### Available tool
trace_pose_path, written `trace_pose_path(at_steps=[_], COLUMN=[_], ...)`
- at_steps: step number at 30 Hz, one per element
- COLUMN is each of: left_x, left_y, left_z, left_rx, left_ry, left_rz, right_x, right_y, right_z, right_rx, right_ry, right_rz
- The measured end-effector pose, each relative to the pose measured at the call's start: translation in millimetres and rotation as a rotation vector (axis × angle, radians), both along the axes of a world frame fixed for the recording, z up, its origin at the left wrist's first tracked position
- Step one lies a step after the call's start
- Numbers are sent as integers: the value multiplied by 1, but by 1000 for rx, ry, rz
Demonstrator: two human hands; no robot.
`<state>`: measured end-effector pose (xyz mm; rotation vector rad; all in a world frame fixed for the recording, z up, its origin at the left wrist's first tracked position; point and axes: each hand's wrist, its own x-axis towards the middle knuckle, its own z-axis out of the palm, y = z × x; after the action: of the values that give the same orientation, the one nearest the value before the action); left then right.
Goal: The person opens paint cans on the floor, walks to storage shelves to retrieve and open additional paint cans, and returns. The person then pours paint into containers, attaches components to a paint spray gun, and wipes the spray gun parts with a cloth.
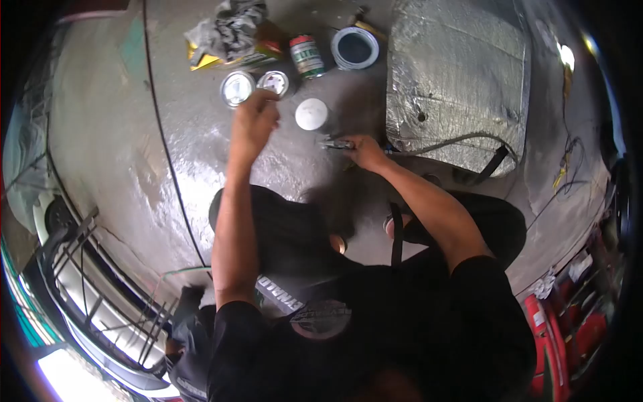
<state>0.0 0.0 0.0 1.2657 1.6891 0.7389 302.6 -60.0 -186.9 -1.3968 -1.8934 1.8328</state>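
The left forearm [237, 214] points nearly to 12 o'clock, the left hand [255, 119] loosely curled with fingers [268, 96] bent over toward 3, while the right forearm [429, 204] (bare, like the other) slants to between 10 and 11 o'clock and ends in the right hand [366, 153], clenched in a grip.

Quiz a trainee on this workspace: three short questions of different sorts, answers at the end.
1. Which hand grips the metal tool?
2. True or false: the grey cloth lies on the yellow box.
3. Fill in the colour: the top band of the green-labelled can is ____.

Key: 1. the right hand; 2. true; 3. red.
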Motion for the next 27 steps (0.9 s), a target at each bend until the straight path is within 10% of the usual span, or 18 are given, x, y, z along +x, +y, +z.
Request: trace_pose_path(at_steps=[11, 16, 27], left_x=[-28, -81, -91], left_y=[38, 28, 28], left_z=[-30, -65, -117], left_rx=[348, -148, 34], left_ry=[483, 682, 786], left_rz=[245, -162, -153], right_x=[9, -16, -84], right_y=[-36, -46, -40], right_z=[-1, 0, 8], right_rx=[134, 79, -56], right_ry=[-83, -60, -30], right_rz=[10, -20, -101])
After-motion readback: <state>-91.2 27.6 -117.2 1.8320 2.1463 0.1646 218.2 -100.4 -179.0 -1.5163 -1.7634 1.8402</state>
